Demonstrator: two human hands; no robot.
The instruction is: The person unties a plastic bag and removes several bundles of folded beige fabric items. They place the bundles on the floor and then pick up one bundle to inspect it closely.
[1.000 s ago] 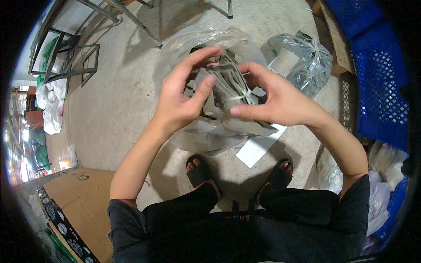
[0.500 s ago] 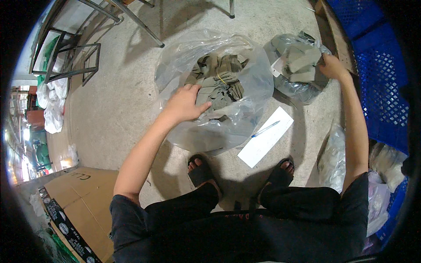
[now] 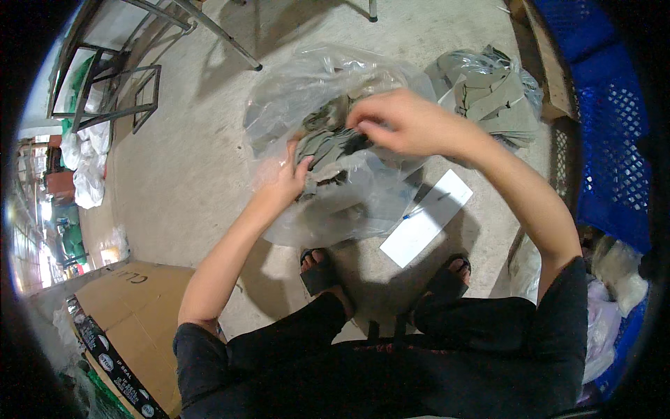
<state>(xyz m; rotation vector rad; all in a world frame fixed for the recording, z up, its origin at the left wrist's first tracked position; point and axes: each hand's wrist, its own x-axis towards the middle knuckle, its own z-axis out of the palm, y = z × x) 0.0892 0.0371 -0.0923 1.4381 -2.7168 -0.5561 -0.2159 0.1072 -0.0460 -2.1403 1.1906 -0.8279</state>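
A large clear plastic bag [image 3: 335, 223] stands open on the floor with grey-green cloth pieces inside. At its left, my left hand [image 3: 283, 180] grips the side of a stacked bundle of cloth pieces [image 3: 324, 150], thumb toward me. My right hand [image 3: 401, 124] reaches across over the bag, fingers curled and thumb pressed in, at the bundle's dark right end. Whatever lies between its fingertips is hidden. To the right sits a smaller clear bag [image 3: 453, 63] with a fanned stack of grey-green cloth pieces [image 3: 488, 105] on it.
White paper [image 3: 422, 227] with a blue pen [image 3: 407, 216] lies before my feet. Blue plastic crates [image 3: 607, 133] and stuffed clear bags [image 3: 618, 269] line the right. A cardboard box [image 3: 132, 314] is at lower left; metal legs [image 3: 227, 38] and a dark frame [image 3: 139, 108] stand farther off.
My right hand has left the smaller bag and moved left over the large one. My left hand has closed on the cloth bundle. The cloth at the smaller bag now lies fanned out.
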